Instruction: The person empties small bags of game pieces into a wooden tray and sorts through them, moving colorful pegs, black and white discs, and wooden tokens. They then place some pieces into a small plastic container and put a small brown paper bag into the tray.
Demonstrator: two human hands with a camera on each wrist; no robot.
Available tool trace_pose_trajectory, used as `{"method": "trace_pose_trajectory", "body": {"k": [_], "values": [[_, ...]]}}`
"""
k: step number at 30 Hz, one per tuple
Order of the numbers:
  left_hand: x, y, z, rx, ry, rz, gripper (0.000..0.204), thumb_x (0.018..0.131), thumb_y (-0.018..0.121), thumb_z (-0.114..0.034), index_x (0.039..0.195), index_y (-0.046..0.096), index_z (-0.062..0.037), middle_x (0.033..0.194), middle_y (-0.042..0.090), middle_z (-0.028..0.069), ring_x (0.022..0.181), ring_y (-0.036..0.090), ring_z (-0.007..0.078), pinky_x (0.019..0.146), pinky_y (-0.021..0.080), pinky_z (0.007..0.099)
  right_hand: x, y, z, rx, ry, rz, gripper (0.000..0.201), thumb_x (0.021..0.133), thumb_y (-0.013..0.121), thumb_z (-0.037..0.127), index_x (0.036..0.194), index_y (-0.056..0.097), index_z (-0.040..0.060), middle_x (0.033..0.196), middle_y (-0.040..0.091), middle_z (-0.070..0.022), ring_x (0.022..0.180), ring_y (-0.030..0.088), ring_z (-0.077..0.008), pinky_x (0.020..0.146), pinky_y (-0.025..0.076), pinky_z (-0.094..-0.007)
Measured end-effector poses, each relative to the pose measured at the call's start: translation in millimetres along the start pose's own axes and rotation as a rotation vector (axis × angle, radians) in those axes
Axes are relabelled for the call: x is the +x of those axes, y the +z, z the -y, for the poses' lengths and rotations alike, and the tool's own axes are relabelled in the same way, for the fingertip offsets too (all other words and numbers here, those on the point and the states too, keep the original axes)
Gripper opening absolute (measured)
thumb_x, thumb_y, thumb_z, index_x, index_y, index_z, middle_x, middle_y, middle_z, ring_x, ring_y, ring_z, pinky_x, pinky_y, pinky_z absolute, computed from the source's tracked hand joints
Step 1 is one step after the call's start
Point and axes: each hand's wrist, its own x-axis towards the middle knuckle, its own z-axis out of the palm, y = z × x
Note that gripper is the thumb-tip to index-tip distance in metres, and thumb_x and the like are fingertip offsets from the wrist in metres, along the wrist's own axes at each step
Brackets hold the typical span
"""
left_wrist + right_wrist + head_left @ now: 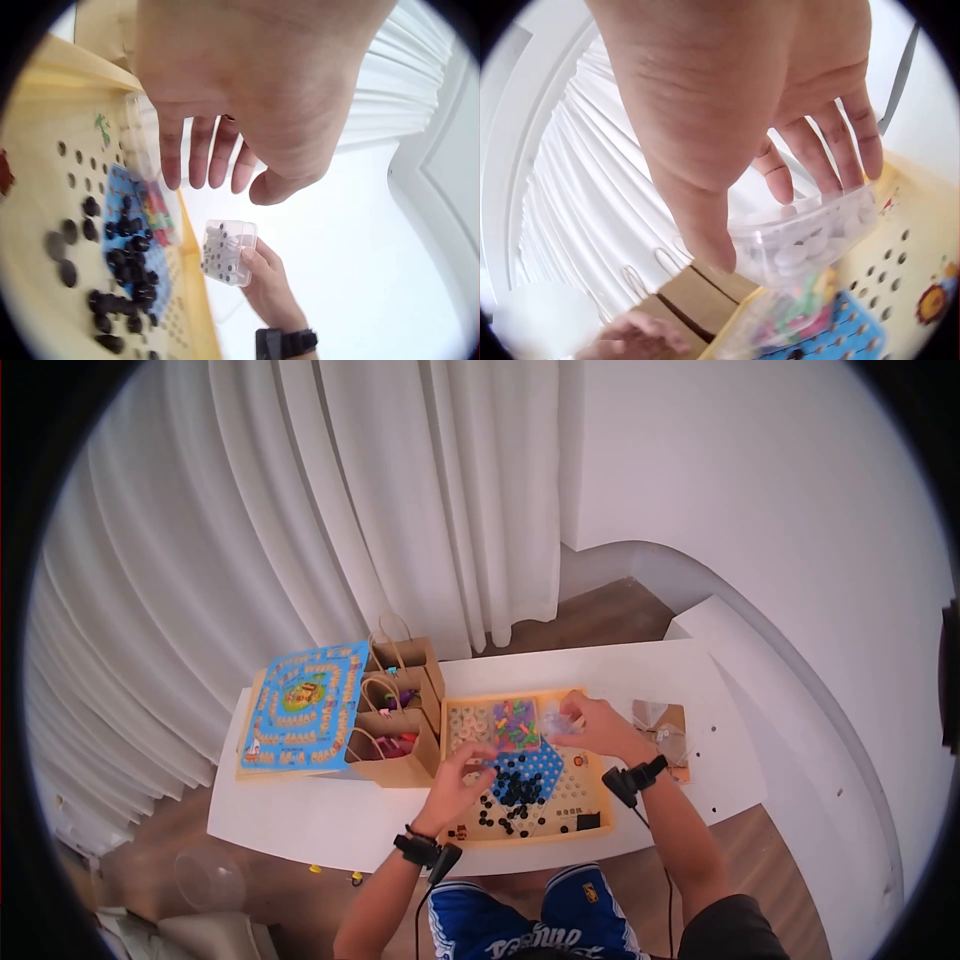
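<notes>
R hand [592,726] pinches a small clear box [227,253] btw thumb and fingers, above the far R corner of the yellow tray [591,797]; inside are white pcs w/ dark dots. Whether a lid is on, one cannot tell. L hand [456,788] is loosely opened, holds nothing and hangs over the tray's L side.

To handle this box well, probably the grip should be light, b/c thin plastic may bend, and the box level, so pcs don't spill. The free L hand could support it from below.

The tray lies on the white tabletop [340,815] and contains a blue perforated area [547,762] w/ many black pcs [518,788] on and around it, plus a clear case [515,725] of red, green and purple pcs. Just L of the tray, brown paper bags [412,767] hold pink and purple items, too small to identify.
</notes>
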Motion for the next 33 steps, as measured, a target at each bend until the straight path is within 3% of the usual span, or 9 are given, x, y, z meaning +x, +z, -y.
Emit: {"method": "trace_pose_trajectory", "body": {"k": [2, 5, 8, 12, 14, 17, 24, 26, 33], "values": [[16, 13, -1, -0.124, -0.060, 0.022, 0.050, 0.094, 0.076, -0.015, 0.137, 0.054, -0.0041, 0.137, 0.060, 0.0123, 0.125, 0.062, 0.0258, 0.105, 0.051, 0.0405, -12, 10, 20, 0.432, -0.057, -0.027, 0.059, 0.087, 0.084, 0.042, 0.124, 0.060, 0.0037, 0.105, 0.072, -0.0187, 0.095, 0.072, -0.0307, 0.078, 0.057, -0.0392], [30, 33, -18, -0.246, -0.172, 0.098, 0.072, 0.096, 0.077, -0.019, 0.154, 0.037, -0.0049, 0.148, 0.052, 0.0147, 0.133, 0.058, 0.0269, 0.109, 0.049, 0.0412, -21, 25, 48, 0.577, -0.051, -0.052, 0.054, 0.093, 0.080, 0.039, 0.127, 0.059, 0.0018, 0.105, 0.074, -0.0184, 0.095, 0.074, -0.0275, 0.076, 0.057, -0.0376], [28, 49, -14, -0.284, -0.157, 0.122, 0.084, 0.094, 0.081, -0.020, 0.160, 0.031, -0.0064, 0.144, 0.056, 0.0159, 0.127, 0.061, 0.0266, 0.104, 0.053, 0.0401, -33, 43, 59, 0.481, -0.077, -0.163, 0.046, 0.101, 0.069, 0.034, 0.131, 0.060, 0.0006, 0.099, 0.074, -0.0222, 0.091, 0.075, -0.0333, 0.076, 0.058, -0.0405], [24, 47, -13, -0.259, -0.213, 0.136, 0.085, 0.090, 0.083, -0.018, 0.158, 0.034, -0.0031, 0.136, 0.060, 0.0161, 0.117, 0.065, 0.0237, 0.097, 0.055, 0.0370, -45, 47, 70, 0.290, 0.001, -0.041, 0.045, 0.109, 0.055, 0.032, 0.135, 0.058, -0.0035, 0.097, 0.072, -0.0289, 0.087, 0.073, -0.0422, 0.075, 0.057, -0.0456], [19, 48, -14, -0.199, -0.205, 0.151, 0.086, 0.089, 0.083, -0.018, 0.158, 0.034, -0.0019, 0.133, 0.062, 0.0161, 0.114, 0.067, 0.0228, 0.095, 0.056, 0.0361, -52, 64, 70, 0.162, -0.046, -0.141, 0.037, 0.112, 0.044, 0.028, 0.127, 0.060, -0.0015, 0.083, 0.069, -0.0254, 0.076, 0.068, -0.0432, 0.069, 0.053, -0.0460], [11, 46, -21, -0.134, -0.320, 0.109, 0.089, 0.087, 0.082, -0.016, 0.159, 0.034, -0.0005, 0.131, 0.062, 0.0158, 0.112, 0.067, 0.0229, 0.092, 0.057, 0.0359, -56, 64, 78, 0.264, -0.026, -0.116, 0.038, 0.114, 0.040, 0.028, 0.123, 0.062, -0.0025, 0.085, 0.068, -0.0273, 0.077, 0.067, -0.0456, 0.068, 0.051, -0.0503], [-1, 27, -18, -0.172, -0.369, 0.140, 0.096, 0.084, 0.083, -0.015, 0.163, 0.031, -0.0027, 0.131, 0.061, 0.0178, 0.112, 0.067, 0.0238, 0.091, 0.058, 0.0354, -63, 85, 44, 0.444, 0.032, -0.091, 0.037, 0.113, 0.045, 0.024, 0.128, 0.060, -0.0062, 0.089, 0.072, -0.0220, 0.082, 0.075, -0.0332, 0.074, 0.059, -0.0386], [-3, 23, -21, -0.148, -0.374, 0.163, 0.097, 0.083, 0.083, -0.012, 0.164, 0.030, -0.0037, 0.134, 0.059, 0.0185, 0.114, 0.066, 0.0238, 0.092, 0.057, 0.0354, -65, 88, 36, 0.614, 0.062, -0.092, 0.030, 0.108, 0.057, 0.019, 0.125, 0.064, -0.0048, 0.092, 0.073, -0.0187, 0.085, 0.076, -0.0267, 0.078, 0.060, -0.0327], [4, 7, -33, 0.127, -0.132, 0.280, 0.104, 0.079, 0.079, 0.006, 0.166, 0.028, -0.0164, 0.160, 0.041, 0.0103, 0.139, 0.049, 0.0281, 0.113, 0.048, 0.0452, -66, 69, 33, 0.382, 0.087, -0.124, 0.014, 0.096, 0.068, 0.009, 0.103, 0.068, -0.0025, 0.093, 0.077, -0.0177, 0.087, 0.076, -0.0347, 0.079, 0.059, -0.0402]]}}
